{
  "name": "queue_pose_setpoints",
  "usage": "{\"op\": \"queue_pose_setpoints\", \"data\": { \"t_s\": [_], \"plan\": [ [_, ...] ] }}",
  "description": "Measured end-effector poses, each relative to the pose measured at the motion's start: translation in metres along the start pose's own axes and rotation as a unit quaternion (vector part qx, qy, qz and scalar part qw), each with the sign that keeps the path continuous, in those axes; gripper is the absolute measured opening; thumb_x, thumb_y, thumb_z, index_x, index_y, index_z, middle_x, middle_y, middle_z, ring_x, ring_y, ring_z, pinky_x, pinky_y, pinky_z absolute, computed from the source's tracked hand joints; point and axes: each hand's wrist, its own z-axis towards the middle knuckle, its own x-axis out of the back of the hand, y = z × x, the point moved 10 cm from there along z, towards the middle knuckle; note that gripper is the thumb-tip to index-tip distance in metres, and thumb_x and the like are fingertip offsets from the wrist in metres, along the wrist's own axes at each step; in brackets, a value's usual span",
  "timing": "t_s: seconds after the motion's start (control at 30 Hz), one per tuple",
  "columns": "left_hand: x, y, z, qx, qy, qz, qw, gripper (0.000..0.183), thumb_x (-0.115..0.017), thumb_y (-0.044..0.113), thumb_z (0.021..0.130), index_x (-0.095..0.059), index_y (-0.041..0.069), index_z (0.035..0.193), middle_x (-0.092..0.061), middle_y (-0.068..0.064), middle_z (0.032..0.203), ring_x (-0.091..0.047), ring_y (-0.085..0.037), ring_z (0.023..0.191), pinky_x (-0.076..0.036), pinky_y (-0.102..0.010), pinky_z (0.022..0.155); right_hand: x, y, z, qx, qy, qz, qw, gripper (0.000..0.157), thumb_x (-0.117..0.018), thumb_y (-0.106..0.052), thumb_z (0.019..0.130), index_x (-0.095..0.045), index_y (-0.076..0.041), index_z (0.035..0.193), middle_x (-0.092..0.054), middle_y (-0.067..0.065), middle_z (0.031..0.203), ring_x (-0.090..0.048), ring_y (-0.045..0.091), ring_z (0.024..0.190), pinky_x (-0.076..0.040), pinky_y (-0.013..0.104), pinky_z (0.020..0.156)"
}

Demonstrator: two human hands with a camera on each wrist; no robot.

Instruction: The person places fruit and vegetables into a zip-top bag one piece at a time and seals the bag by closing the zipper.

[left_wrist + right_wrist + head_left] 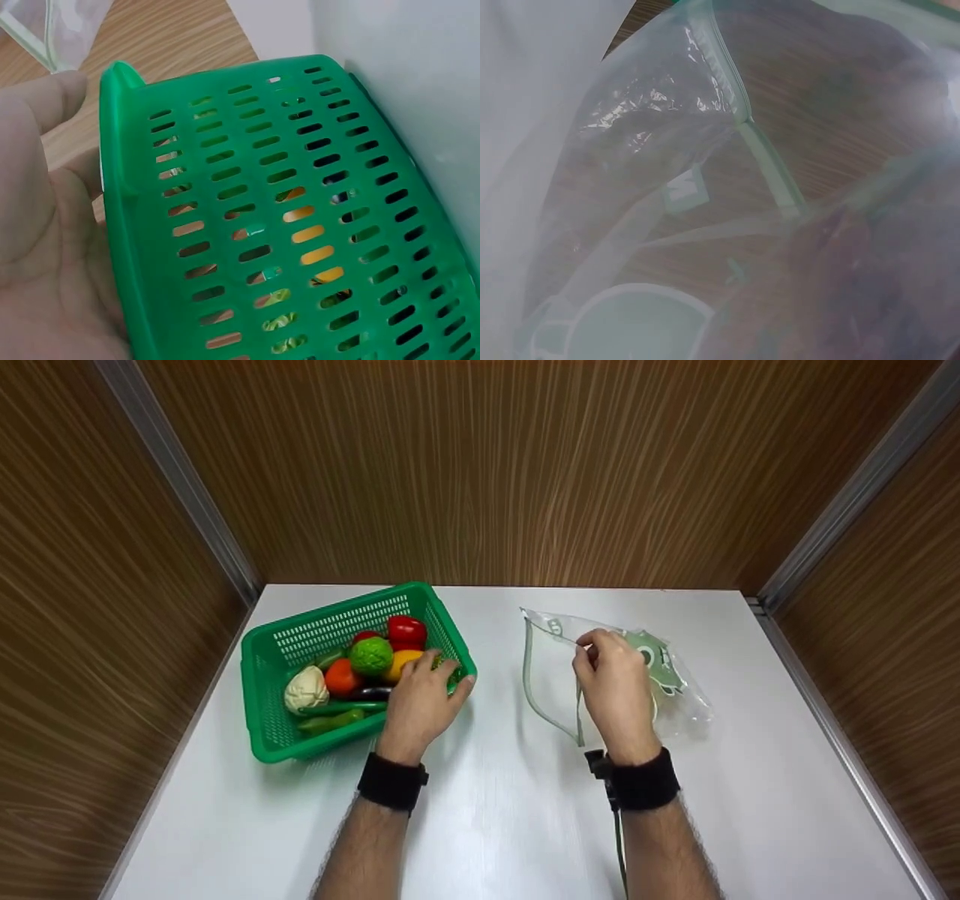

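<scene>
My left hand [422,701] reaches over the near right corner of a green plastic basket [259,735], fingers spread and thumb apart near the rim. Below the fingers are a yellow vegetable [403,664] and a bumpy green one, partly covered by the hand. In the left wrist view, the slotted basket wall [262,165] stands beside the palm. My right hand [619,682] pinches the mouth edge of a clear zip bag [551,675], which bears a green cartoon print. Its green-edged mouth gapes toward the basket. The right wrist view looks through the bag's clear plastic [652,112].
Also in the basket are a green ball-shaped vegetable [371,656], a red pepper [406,630], an orange-red tomato [343,678], a whitish cauliflower-like piece [306,690], and a dark eggplant [371,693]. Wood-grain panels [480,472] enclose the white table [495,825] at the back and sides.
</scene>
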Motion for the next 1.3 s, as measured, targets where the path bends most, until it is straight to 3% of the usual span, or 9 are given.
{"op": "queue_pose_setpoints", "data": {
  "t_s": [0.27, 0.4, 0.57, 0.8, 0.97, 1.3],
  "plan": [
    [-0.007, -0.007, 0.0, 0.024, -0.02, 0.014, 0.9994, 0.059, -0.055, 0.055, 0.122, -0.079, 0.009, 0.15, -0.062, -0.027, 0.17, -0.065, -0.057, 0.144, -0.061, -0.07, 0.12, 0.0, 0.0, 0.001, 0.007, -0.002, 0.002, 1.0, 0.01, -0.074, 0.0, 0.108, -0.082, 0.004, 0.112, -0.08, 0.018, 0.095, -0.078, 0.035, 0.083, -0.059, 0.043, 0.072],
    [0.001, -0.011, 0.002, 0.035, 0.007, -0.015, 0.9993, 0.048, -0.058, 0.041, 0.123, -0.079, 0.006, 0.149, -0.064, -0.03, 0.165, -0.066, -0.058, 0.142, -0.059, -0.069, 0.122, 0.0, 0.0, 0.002, 0.009, -0.001, 0.004, 1.0, 0.011, -0.074, 0.0, 0.107, -0.082, 0.005, 0.111, -0.08, 0.019, 0.095, -0.078, 0.034, 0.082, -0.059, 0.042, 0.072],
    [0.017, -0.015, 0.004, 0.032, 0.056, -0.039, 0.9971, 0.037, -0.067, 0.02, 0.114, -0.079, 0.006, 0.146, -0.065, -0.029, 0.16, -0.067, -0.054, 0.138, -0.062, -0.067, 0.118, 0.0, -0.001, 0.002, 0.012, 0.002, 0.005, 1.0, 0.01, -0.074, 0.0, 0.107, -0.082, 0.005, 0.111, -0.08, 0.019, 0.094, -0.078, 0.034, 0.081, -0.059, 0.042, 0.071],
    [0.031, -0.016, 0.003, 0.024, 0.079, -0.042, 0.9957, 0.04, -0.073, 0.016, 0.108, -0.079, 0.01, 0.148, -0.063, -0.027, 0.161, -0.068, -0.052, 0.131, -0.065, -0.065, 0.112, -0.001, 0.0, 0.002, 0.007, -0.004, 0.007, 1.0, 0.01, -0.074, 0.0, 0.108, -0.082, 0.005, 0.112, -0.08, 0.019, 0.096, -0.078, 0.034, 0.083, -0.059, 0.042, 0.072],
    [0.037, -0.009, 0.002, 0.019, 0.084, -0.049, 0.9951, 0.041, -0.073, 0.018, 0.11, -0.078, 0.013, 0.151, -0.061, -0.024, 0.165, -0.066, -0.05, 0.139, -0.065, -0.066, 0.118, -0.001, 0.0, 0.002, 0.006, -0.003, 0.008, 1.0, 0.01, -0.074, 0.0, 0.108, -0.082, 0.005, 0.112, -0.08, 0.019, 0.095, -0.078, 0.034, 0.082, -0.059, 0.041, 0.072],
    [0.046, 0.024, -0.003, -0.033, 0.113, -0.068, 0.9907, 0.036, -0.076, 0.018, 0.111, -0.08, 0.02, 0.147, -0.062, -0.018, 0.164, -0.066, -0.046, 0.144, -0.063, -0.06, 0.122, -0.001, -0.002, 0.001, 0.005, -0.005, 0.003, 1.0, 0.01, -0.074, 0.0, 0.108, -0.081, 0.004, 0.114, -0.08, 0.018, 0.096, -0.079, 0.033, 0.084, -0.059, 0.039, 0.071]
  ]
}}
